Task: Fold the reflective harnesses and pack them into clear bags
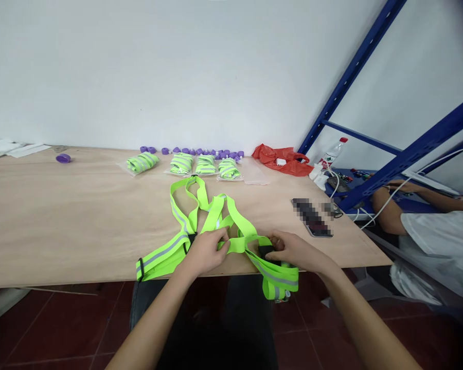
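Observation:
A neon green strap harness (pixel 165 253) with grey reflective stripes lies spread over the table's front edge, its right end hanging over. My left hand (pixel 209 251) is closed on a green strap near the middle, thumb and forefinger together. My right hand (pixel 291 250) is at the harness's right part, fingers curled round a black piece (pixel 269 254) among the straps. A black buckle (pixel 140 269) sits at the left end of the harness. Behind it are several clear bags with folded green straps (pixel 181 163).
Several purple rings (pixel 224 154) line the wall. A red plastic bag (pixel 281 159), a bottle (pixel 334 152) and a phone (pixel 312 218) are at the right. Beyond the blue metal frame (pixel 351 72), a person's arm (pixel 388 210) rests by another surface.

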`<state>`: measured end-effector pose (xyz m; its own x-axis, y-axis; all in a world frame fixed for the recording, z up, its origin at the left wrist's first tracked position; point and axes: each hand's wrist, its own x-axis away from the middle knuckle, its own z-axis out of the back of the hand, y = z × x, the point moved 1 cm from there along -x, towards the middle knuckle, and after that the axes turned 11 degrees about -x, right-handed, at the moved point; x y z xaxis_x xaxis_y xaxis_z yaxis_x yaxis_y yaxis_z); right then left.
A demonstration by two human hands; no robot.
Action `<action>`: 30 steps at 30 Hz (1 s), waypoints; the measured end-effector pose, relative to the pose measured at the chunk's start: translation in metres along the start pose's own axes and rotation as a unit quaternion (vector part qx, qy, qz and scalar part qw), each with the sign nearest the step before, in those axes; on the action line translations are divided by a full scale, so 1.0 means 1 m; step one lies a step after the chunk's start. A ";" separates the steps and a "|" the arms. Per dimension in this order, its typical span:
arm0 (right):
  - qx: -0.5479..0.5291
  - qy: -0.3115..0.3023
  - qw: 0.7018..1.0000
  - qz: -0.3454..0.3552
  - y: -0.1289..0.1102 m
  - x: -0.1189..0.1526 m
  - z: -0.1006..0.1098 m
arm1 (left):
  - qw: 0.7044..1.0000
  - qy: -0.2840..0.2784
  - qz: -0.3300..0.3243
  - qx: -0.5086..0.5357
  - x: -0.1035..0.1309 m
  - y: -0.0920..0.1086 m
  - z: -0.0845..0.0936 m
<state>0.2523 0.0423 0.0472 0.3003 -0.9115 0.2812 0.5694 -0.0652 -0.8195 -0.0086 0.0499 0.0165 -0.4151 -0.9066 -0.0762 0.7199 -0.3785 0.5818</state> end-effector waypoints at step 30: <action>-0.381 0.228 0.894 0.064 0.012 -0.040 -0.027 | 0.998 0.035 -0.013 0.052 -0.002 0.000 -0.003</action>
<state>0.2259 0.0664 0.0129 -0.1161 -0.9908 0.0701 -0.1864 -0.0476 -0.9813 -0.0060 0.0507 0.0146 -0.3893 -0.9093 -0.1469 0.6460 -0.3832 0.6602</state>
